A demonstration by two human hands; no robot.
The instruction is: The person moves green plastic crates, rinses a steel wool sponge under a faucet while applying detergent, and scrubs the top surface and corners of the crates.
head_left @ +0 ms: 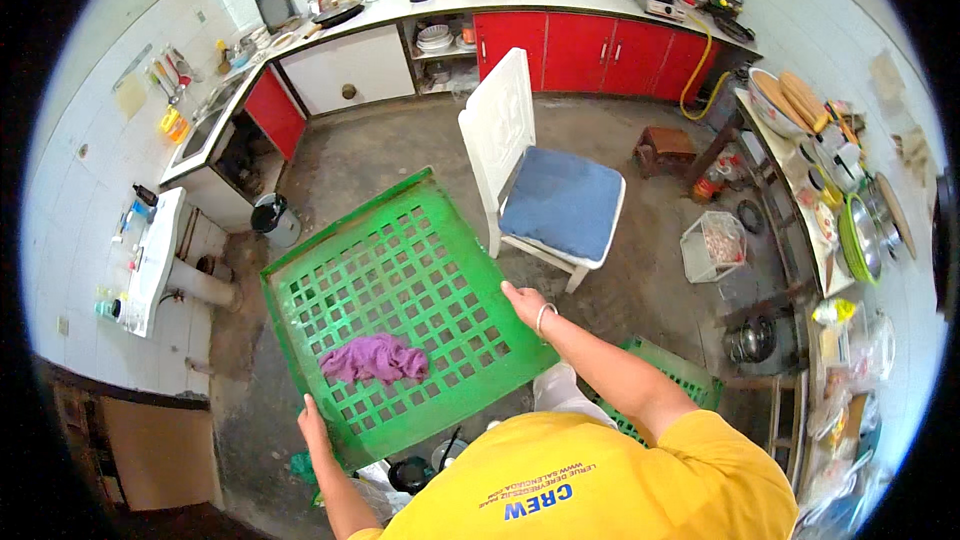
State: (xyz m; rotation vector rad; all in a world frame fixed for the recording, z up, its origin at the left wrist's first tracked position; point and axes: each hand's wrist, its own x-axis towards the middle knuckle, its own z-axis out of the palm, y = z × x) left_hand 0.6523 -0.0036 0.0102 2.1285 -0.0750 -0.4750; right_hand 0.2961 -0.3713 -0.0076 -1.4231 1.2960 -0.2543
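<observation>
A large green plastic tray (pixel 468 297) with a grid of square holes is held up, tilted, in front of my body. My left hand (pixel 314 424) grips its near left rim. Farther along the right rim, my right hand (pixel 526 306) is closed on the edge, a pale bangle on that wrist. A crumpled purple cloth (pixel 375 358) lies on the tray, close to the near left side; neither hand touches it. The fingers under the rim are partly hidden.
A white chair (pixel 497 125) with a blue seat cushion (pixel 563 202) stands just beyond the tray. Another green crate (pixel 655 380) is by my right side. A bin (pixel 276 220) stands left, a small stool (pixel 664 148) far right, and a cluttered shelf (pixel 745 105) lines the right wall.
</observation>
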